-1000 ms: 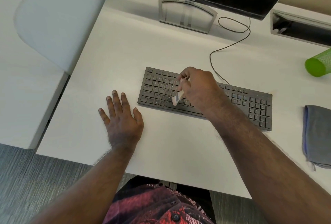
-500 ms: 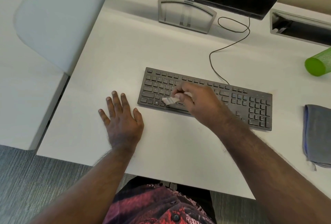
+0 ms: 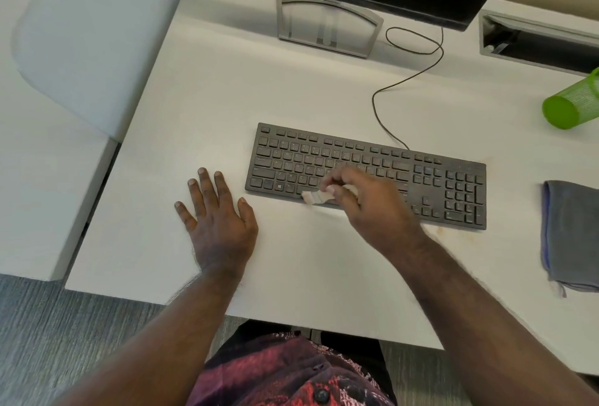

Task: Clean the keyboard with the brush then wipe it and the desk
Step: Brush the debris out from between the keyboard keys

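White brush (image 3: pixel 312 196) pinched in right hand's (image 3: pixel 366 208) grip.

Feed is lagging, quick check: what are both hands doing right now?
Left hand: open, flat on the desk, holding nothing.
Right hand: gripping the brush over the keyboard.

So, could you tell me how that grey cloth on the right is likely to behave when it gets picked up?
The grey cloth looks soft and folded, so it will probably droop and unfold. It seems thin, so likely light. It lies flat on the desk, so it should not roll.
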Tool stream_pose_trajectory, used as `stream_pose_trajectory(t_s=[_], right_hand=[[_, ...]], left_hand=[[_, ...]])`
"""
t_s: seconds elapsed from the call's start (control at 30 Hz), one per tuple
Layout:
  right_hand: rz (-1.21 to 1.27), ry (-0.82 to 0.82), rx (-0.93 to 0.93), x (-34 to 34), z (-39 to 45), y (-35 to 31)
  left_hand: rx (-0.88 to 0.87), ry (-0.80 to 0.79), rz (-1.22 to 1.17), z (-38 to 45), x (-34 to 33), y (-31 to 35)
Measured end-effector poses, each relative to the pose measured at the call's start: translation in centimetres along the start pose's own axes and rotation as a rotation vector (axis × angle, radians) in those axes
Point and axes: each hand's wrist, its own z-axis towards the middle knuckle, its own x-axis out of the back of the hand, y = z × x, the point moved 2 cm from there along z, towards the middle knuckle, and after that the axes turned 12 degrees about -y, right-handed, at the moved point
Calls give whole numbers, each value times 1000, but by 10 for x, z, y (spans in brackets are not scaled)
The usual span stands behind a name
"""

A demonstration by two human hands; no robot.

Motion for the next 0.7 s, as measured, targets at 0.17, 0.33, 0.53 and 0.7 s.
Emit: stream_pose_trajectory(t_s=[0.17, 0.33, 0.53, 0.7], right_hand=[[-35, 187, -168, 8, -15, 18], [-51, 395, -233, 25, -28, 27], [-49, 320, -112, 21, -12, 16], [22, 231, -14, 13, 13, 9]], left_hand=[[-2, -9, 3, 0, 0, 0], [-6, -17, 0, 0, 0, -1], [-4, -22, 9, 1, 0, -1], [15, -10, -1, 1, 0, 1]])
